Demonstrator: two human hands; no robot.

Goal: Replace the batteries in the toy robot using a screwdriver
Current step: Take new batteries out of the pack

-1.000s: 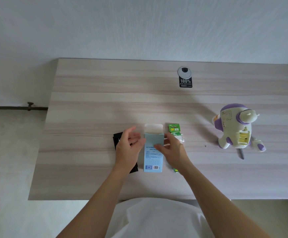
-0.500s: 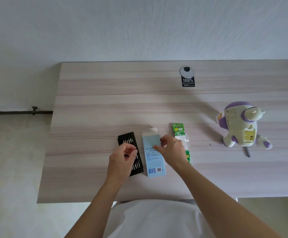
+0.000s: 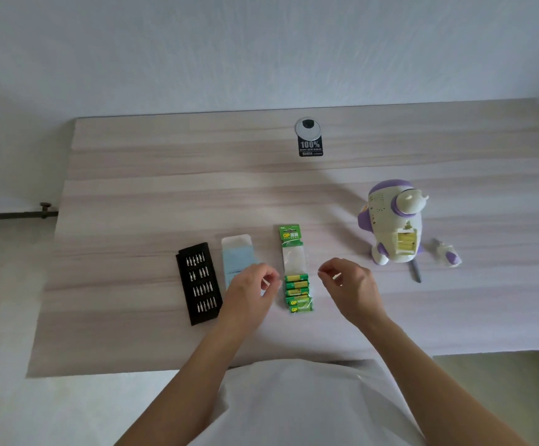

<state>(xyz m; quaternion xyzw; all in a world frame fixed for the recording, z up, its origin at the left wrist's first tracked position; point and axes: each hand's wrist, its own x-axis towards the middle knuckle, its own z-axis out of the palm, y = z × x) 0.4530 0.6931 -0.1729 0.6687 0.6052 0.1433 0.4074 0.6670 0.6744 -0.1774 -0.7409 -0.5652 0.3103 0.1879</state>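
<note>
A white and purple toy robot [image 3: 392, 225] lies at the right of the table with its battery bay open and yellow cells showing. Its loose cover [image 3: 447, 254] and a dark screwdriver [image 3: 416, 272] lie beside it. A green pack of batteries [image 3: 296, 270] rests in the middle. My left hand [image 3: 250, 296] hovers just left of the pack, over the light blue box [image 3: 239, 255], fingers curled and empty. My right hand [image 3: 350, 286] hovers just right of the pack, fingers apart, holding nothing. A black tray of screwdriver bits [image 3: 199, 283] lies further left.
The wooden table [image 3: 165, 175] has a round cable grommet with a black "100%" sticker [image 3: 309, 138] at the back. The near edge runs close to my body. A white wall stands behind the table.
Both hands have left the blue box and shifted right, now flanking the battery pack. The bit tray, earlier partly under my left hand, lies fully uncovered.
</note>
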